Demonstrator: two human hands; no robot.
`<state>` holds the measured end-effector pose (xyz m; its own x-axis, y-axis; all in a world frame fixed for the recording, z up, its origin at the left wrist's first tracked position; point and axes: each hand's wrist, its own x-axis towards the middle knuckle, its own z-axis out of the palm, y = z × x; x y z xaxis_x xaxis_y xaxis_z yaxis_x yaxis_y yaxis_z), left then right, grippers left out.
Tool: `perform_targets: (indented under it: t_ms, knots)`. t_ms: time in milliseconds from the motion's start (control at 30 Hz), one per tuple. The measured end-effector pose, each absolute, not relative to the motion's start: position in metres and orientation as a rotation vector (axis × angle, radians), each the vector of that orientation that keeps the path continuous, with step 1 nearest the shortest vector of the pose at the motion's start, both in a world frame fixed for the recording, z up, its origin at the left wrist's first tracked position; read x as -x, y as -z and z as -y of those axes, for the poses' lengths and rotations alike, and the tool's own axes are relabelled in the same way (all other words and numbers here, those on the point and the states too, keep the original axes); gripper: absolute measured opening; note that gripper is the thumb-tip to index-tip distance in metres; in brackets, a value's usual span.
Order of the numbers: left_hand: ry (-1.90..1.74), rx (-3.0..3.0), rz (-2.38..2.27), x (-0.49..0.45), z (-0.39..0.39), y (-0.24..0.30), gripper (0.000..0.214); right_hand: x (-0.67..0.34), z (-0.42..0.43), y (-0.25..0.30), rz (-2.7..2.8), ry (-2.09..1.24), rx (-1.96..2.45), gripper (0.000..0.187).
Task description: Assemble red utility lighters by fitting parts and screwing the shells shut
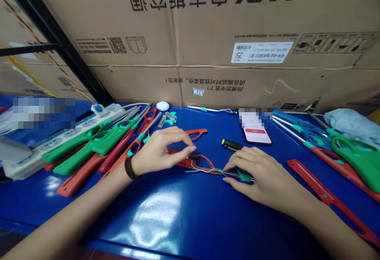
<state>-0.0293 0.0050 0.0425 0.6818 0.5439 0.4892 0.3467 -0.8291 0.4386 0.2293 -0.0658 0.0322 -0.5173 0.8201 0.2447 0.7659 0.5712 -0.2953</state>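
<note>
In the head view, my right hand point(258, 173) closes its thumb and fingers on a thin metal tube point(236, 174) with a green clip point(245, 177) on it. The tube meets an orange-red handle half point(204, 161), an open plastic shell lying on the table with thin wires point(203, 169) along it. Over this shell's left end, my left hand point(166, 149) has thumb and index tips brought together in a pinch. Whatever lies between those tips is too small to make out. Behind the shell lies another orange-red plastic piece point(196, 133). A black-and-yellow screwdriver handle point(231, 145) pokes out beyond my right hand.
Green and red lighter-like tools point(97, 141) lie piled at left beside a white power strip point(86, 123). More tools point(350, 165) and a red shell point(326, 196) are at right. A phone point(257, 131), small clear and green parts point(170, 118) and a large carton point(190, 54) stand behind.
</note>
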Motion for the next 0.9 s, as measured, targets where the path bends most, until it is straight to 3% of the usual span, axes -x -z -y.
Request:
perform_targets:
  t_ms: [100,233,400,600,900]
  knots:
    - [-0.692,-2.589,-0.610,0.030,0.001,-0.036,0.013,-0.230,0.065,-0.031,2.445,-0.238,1.309,0.006]
    - [-0.677,-2.589,-0.565,0.025,0.009,-0.028,0.021,-0.231,0.064,-0.030,2.438,-0.274,1.332,0.004]
    - [-0.727,-2.702,-0.591,0.008,0.018,-0.026,0.010,-0.231,0.063,-0.031,2.443,-0.281,1.342,0.010]
    - [-0.620,-2.813,-0.585,-0.022,0.018,-0.020,0.011,-0.230,0.062,-0.028,2.470,-0.257,1.306,0.006]
    - [-0.638,-2.599,-0.597,-0.027,0.014,-0.020,0.006,-0.227,0.064,-0.026,2.515,-0.250,1.329,0.010]
